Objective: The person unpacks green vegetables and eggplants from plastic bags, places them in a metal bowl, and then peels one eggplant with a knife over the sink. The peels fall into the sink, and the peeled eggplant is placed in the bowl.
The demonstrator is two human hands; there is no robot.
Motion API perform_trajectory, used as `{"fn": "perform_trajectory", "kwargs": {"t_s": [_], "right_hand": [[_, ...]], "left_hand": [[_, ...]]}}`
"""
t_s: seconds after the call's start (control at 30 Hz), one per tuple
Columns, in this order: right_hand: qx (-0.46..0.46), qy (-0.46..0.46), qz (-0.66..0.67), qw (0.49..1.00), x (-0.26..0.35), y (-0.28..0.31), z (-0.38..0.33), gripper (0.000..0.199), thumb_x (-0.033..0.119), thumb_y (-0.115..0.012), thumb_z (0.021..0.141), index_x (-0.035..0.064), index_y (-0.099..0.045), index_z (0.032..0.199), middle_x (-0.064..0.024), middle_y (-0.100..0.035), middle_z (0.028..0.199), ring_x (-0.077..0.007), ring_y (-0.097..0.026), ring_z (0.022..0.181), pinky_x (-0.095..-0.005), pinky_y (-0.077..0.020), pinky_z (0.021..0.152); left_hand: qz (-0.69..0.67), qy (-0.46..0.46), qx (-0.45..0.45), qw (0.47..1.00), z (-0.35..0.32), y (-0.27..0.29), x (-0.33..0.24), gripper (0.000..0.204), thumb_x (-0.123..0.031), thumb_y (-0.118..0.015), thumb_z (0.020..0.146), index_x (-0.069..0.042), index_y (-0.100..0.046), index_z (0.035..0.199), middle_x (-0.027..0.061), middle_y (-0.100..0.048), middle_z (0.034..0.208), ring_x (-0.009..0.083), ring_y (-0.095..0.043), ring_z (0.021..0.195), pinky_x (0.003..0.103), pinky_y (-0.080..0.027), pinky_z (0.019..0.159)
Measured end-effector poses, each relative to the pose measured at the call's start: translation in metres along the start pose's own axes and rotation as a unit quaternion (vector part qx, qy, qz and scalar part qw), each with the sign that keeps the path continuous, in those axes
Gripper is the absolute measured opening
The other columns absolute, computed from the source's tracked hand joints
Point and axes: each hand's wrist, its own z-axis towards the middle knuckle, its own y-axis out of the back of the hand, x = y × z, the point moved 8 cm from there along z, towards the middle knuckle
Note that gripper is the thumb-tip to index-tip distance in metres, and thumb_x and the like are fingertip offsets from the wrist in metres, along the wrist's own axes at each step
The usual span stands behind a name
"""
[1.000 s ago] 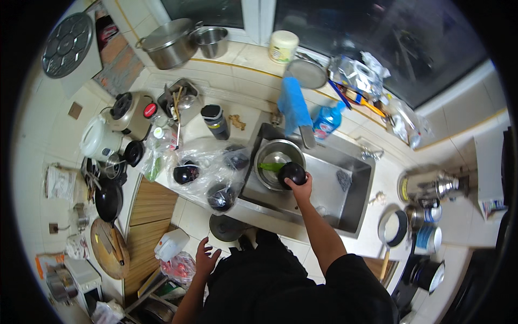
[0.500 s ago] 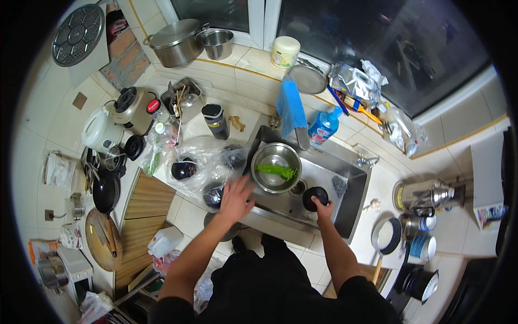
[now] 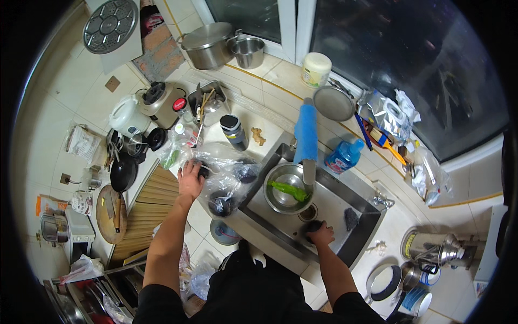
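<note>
In the sink (image 3: 349, 254), my right hand (image 3: 322, 235) is closed round a dark, round eggplant (image 3: 311, 229), partly hidden by the fingers. My left hand (image 3: 190, 181) reaches to the counter, its fingers curled against another dark, round eggplant (image 3: 204, 170) at the left end of a clear plastic bag (image 3: 218, 181). The hand covers part of that one. More dark, round eggplants (image 3: 221, 203) show through the bag. A steel bowl (image 3: 270, 202) with a green pepper (image 3: 290, 191) in it sits in the sink's left part, under the faucet.
A blue cloth (image 3: 306, 132) hangs over the faucet, beside a blue detergent bottle (image 3: 345, 155). A scouring pad (image 3: 351, 218) lies in the sink's right part. A dark tumbler (image 3: 234, 132) and ginger (image 3: 258, 136) stand behind the bag. A cleaver (image 3: 117, 213) rests on a round board.
My left hand has moved left from the sink's edge to the eggplant at the bag's far end. My right hand keeps its eggplant low in the sink. The view has turned.
</note>
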Motion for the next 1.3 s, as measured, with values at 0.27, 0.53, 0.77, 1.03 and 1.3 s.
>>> {"fn": "perform_trajectory", "kwargs": {"t_s": [0.27, 0.53, 0.77, 1.03, 1.3], "right_hand": [[-0.214, 0.39, 0.18, 0.877, 0.139, 0.033, -0.048, 0.077, 0.039, -0.082, 0.073, 0.0105, -0.055, 0.139, -0.0214, -0.055, 0.138, -0.0396, -0.055, 0.123, -0.0542, -0.0434, 0.102], [-0.057, 0.672, 0.275, 0.685, 0.416, 0.093, -0.238, 0.051, 0.037, -0.065, 0.094, 0.0057, -0.059, 0.133, -0.0181, -0.067, 0.12, -0.0361, -0.062, 0.114, -0.0538, -0.0396, 0.105], [-0.003, 0.534, -0.285, 0.796, 0.459, 0.044, -0.236, 0.081, 0.074, -0.029, 0.096, 0.0089, -0.069, 0.125, -0.0131, -0.073, 0.111, -0.0328, -0.067, 0.107, -0.0617, -0.0305, 0.105], [0.045, 0.297, -0.379, 0.875, 0.421, 0.114, -0.243, 0.065, 0.061, -0.032, 0.103, 0.0149, -0.069, 0.13, -0.0092, -0.07, 0.124, -0.0288, -0.066, 0.117, -0.0467, -0.0518, 0.094], [0.048, 0.38, -0.458, 0.802, 0.404, 0.133, -0.292, 0.035, 0.024, -0.068, 0.082, 0.013, -0.073, 0.115, -0.0094, -0.075, 0.111, -0.0293, -0.073, 0.101, -0.0424, -0.0599, 0.076]], "left_hand": [[0.086, 0.014, 0.128, 0.988, 0.018, -0.025, 0.012, 0.055, -0.029, -0.069, 0.088, -0.024, -0.055, 0.14, 0.01, -0.028, 0.163, 0.0345, -0.025, 0.15, 0.06, -0.025, 0.116], [-0.262, 0.082, -0.014, 0.962, 0.029, 0.014, 0.059, 0.018, -0.024, -0.056, 0.1, -0.008, -0.062, 0.098, 0.0202, -0.069, 0.093, 0.0408, -0.064, 0.095, 0.046, -0.04, 0.099], [-0.008, -0.198, -0.002, 0.98, 0.03, -0.005, 0.085, 0.066, -0.029, -0.072, 0.079, -0.021, -0.051, 0.141, 0.0115, -0.06, 0.134, 0.0331, -0.066, 0.106, 0.049, -0.049, 0.095], [-0.024, -0.248, 0.139, 0.958, 0.059, -0.019, 0.086, 0.031, -0.025, -0.072, 0.075, -0.009, -0.061, 0.1, 0.0143, -0.071, 0.092, 0.0324, -0.07, 0.088, 0.049, -0.053, 0.073], [-0.083, -0.496, 0.016, 0.864, 0.017, 0.03, 0.045, 0.053, -0.024, -0.075, 0.08, -0.017, -0.06, 0.131, 0.0094, -0.057, 0.138, 0.0301, -0.049, 0.132, 0.047, -0.04, 0.106]]}}
